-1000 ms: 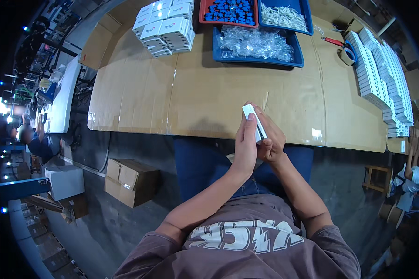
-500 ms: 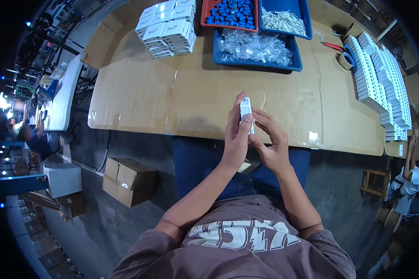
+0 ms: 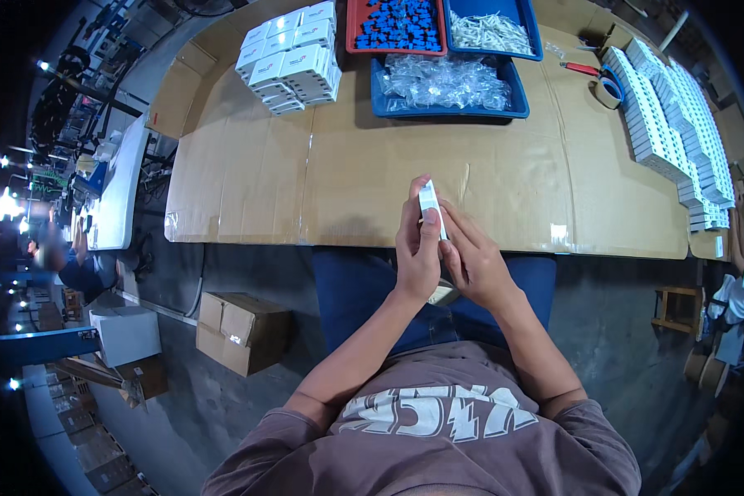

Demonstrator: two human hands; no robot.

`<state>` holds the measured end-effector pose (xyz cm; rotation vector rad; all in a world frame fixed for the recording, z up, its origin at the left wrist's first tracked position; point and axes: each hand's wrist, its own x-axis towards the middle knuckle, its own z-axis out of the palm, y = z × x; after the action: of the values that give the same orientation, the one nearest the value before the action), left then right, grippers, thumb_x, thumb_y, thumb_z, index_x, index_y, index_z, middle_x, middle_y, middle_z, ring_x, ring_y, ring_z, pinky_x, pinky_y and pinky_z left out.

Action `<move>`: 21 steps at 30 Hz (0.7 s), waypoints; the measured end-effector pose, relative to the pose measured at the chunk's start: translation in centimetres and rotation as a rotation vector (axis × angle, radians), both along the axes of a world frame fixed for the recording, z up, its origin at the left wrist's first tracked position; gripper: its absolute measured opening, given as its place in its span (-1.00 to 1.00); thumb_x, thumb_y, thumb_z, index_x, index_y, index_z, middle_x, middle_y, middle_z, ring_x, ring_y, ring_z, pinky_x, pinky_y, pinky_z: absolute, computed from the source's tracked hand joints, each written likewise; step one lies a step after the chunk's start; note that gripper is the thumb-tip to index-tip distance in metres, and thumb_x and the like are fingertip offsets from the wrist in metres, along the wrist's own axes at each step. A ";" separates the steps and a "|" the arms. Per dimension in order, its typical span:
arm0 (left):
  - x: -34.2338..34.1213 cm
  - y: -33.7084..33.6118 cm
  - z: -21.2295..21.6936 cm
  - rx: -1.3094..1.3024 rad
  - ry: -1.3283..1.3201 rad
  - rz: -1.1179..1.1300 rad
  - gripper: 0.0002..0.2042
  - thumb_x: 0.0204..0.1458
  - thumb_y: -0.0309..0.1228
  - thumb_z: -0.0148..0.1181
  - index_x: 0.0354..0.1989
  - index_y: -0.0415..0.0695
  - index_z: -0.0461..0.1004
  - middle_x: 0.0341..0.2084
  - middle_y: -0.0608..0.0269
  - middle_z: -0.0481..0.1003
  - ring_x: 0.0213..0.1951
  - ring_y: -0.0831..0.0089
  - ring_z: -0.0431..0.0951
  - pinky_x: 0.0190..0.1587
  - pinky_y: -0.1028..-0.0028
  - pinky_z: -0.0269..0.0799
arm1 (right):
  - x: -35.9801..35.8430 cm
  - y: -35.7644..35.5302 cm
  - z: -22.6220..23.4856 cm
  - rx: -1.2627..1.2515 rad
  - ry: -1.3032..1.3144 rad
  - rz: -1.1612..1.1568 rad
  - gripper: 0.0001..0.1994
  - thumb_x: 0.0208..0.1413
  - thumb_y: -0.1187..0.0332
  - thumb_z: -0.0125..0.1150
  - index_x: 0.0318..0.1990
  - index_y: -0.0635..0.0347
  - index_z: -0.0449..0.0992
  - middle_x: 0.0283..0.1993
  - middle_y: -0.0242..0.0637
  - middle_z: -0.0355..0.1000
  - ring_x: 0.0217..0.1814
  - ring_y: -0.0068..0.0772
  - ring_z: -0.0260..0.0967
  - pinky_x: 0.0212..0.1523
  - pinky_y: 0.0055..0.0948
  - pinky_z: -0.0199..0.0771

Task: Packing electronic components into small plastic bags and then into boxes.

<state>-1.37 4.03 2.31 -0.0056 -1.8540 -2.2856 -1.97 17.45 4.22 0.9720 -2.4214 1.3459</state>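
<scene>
Over the table's front edge, my left hand [image 3: 418,260] is closed around a small white box [image 3: 430,198], its thumb lying on the near face. The box stands tilted, with a narrow side up. My right hand [image 3: 477,263] presses against the box's right side with its fingers together and its thumb near the lower end. Both palms hide much of the box, so its full shape does not show.
Stacked white boxes [image 3: 293,64] stand at the back left. Red tray [image 3: 351,40] holds blue parts; one blue tray [image 3: 540,45] white sticks, another [image 3: 517,103] clear plastic pieces. White box rows [image 3: 661,136] line the right, beside tape [image 3: 608,93] and a red-handled tool [image 3: 580,68].
My right hand has closed in on the box; its fingers were spread and curled before. The box leans a little more to the left. The whole view has shifted slightly.
</scene>
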 end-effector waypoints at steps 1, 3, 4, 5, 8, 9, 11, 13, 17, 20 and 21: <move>0.1 -0.1 -0.2 -0.025 0.024 0.007 -0.53 0.43 -0.25 -0.09 0.43 -0.17 0.20 0.09 0.32 0.34 -0.10 0.62 0.34 0.01 0.57 0.30 | 0.1 -0.1 0.1 -0.004 0.012 -0.001 -0.54 0.27 0.52 0.10 0.31 0.50 0.33 0.35 0.19 0.30 0.24 0.22 0.39 0.22 -0.10 0.44; 0.1 0.0 0.0 -0.049 0.050 0.013 -0.54 0.43 -0.26 -0.09 0.42 -0.19 0.21 0.14 0.29 0.32 -0.05 0.59 0.34 0.06 0.56 0.29 | 0.3 -0.1 -0.1 0.016 0.017 -0.015 -0.54 0.28 0.50 0.09 0.31 0.50 0.32 0.35 0.19 0.30 0.24 0.22 0.39 0.22 -0.10 0.44; 0.3 0.2 0.1 -0.050 0.042 0.015 -0.53 0.42 -0.26 -0.10 0.42 -0.19 0.20 0.13 0.29 0.32 -0.05 0.59 0.33 0.06 0.56 0.28 | 0.4 -0.1 -0.2 0.034 0.020 -0.030 -0.54 0.29 0.48 0.08 0.31 0.50 0.32 0.35 0.18 0.30 0.24 0.22 0.39 0.22 -0.09 0.44; 0.4 0.3 0.3 -0.051 0.037 0.016 -0.53 0.42 -0.25 -0.10 0.42 -0.19 0.20 0.13 0.28 0.32 -0.04 0.59 0.33 0.06 0.56 0.28 | 0.5 -0.2 -0.3 0.034 0.023 -0.030 -0.54 0.29 0.48 0.08 0.31 0.50 0.32 0.35 0.18 0.30 0.24 0.22 0.39 0.22 -0.09 0.44; 0.6 0.4 0.5 -0.040 0.017 0.007 -0.51 0.42 -0.22 -0.08 0.42 -0.19 0.19 0.10 0.28 0.31 -0.01 0.58 0.32 0.08 0.55 0.26 | 0.5 -0.2 -0.5 0.030 0.044 -0.058 -0.54 0.30 0.47 0.07 0.31 0.49 0.32 0.35 0.18 0.30 0.21 0.21 0.40 0.20 -0.09 0.46; 0.4 0.5 0.7 -0.039 0.017 0.005 -0.51 0.42 -0.22 -0.08 0.42 -0.19 0.19 0.10 0.28 0.31 -0.01 0.58 0.32 0.08 0.55 0.26 | 0.5 -0.1 -0.4 0.033 0.016 -0.051 -0.54 0.30 0.47 0.07 0.32 0.49 0.32 0.36 0.18 0.30 0.22 0.21 0.40 0.21 -0.10 0.46; 0.2 0.6 1.1 -0.074 -0.009 0.018 -0.45 0.42 -0.07 -0.15 0.40 -0.22 0.18 0.09 0.18 0.38 0.10 0.45 0.35 0.21 0.44 0.26 | 0.5 0.1 -0.3 0.038 -0.016 -0.047 -0.54 0.30 0.47 0.06 0.32 0.49 0.32 0.36 0.18 0.30 0.23 0.20 0.40 0.22 -0.11 0.46; 0.6 0.5 0.9 -0.085 0.011 0.010 -0.45 0.42 -0.07 -0.15 0.41 -0.22 0.16 0.10 0.18 0.38 0.10 0.45 0.35 0.21 0.44 0.26 | 0.6 0.2 -0.1 -0.022 -0.025 -0.025 -0.53 0.29 0.49 0.05 0.32 0.49 0.31 0.38 0.17 0.28 0.28 0.19 0.38 0.25 -0.14 0.44; 0.3 1.0 1.5 -0.035 0.018 -0.026 -0.45 0.41 -0.09 -0.14 0.43 -0.19 0.14 0.16 0.15 0.34 0.15 0.44 0.34 0.24 0.44 0.24 | 0.6 0.8 0.9 -0.031 -0.078 -0.035 -0.53 0.31 0.49 0.01 0.34 0.47 0.30 0.40 0.17 0.26 0.33 0.20 0.34 0.30 -0.15 0.39; -2.1 1.5 1.4 -0.071 0.086 -0.071 -0.45 0.42 -0.13 -0.12 0.46 -0.18 0.09 0.20 0.18 0.26 0.14 0.44 0.30 0.25 0.43 0.20 | -0.7 1.2 1.2 -0.144 -0.178 -0.063 -0.58 0.41 0.41 -0.08 0.34 0.36 0.36 0.43 0.10 0.26 0.35 0.05 0.36 0.32 -0.18 0.36; -2.8 1.7 1.5 -0.096 0.147 -0.090 -0.45 0.42 -0.16 -0.10 0.47 -0.18 0.07 0.13 0.21 0.25 0.05 0.47 0.30 0.18 0.46 0.23 | -1.1 1.4 0.9 -0.143 -0.177 -0.066 -0.58 0.41 0.41 -0.08 0.34 0.36 0.36 0.43 0.10 0.26 0.35 0.05 0.36 0.32 -0.18 0.36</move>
<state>-4.16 5.69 3.85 -0.2685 -1.9207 -2.1849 -3.04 18.86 5.10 0.7605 -2.4162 1.6174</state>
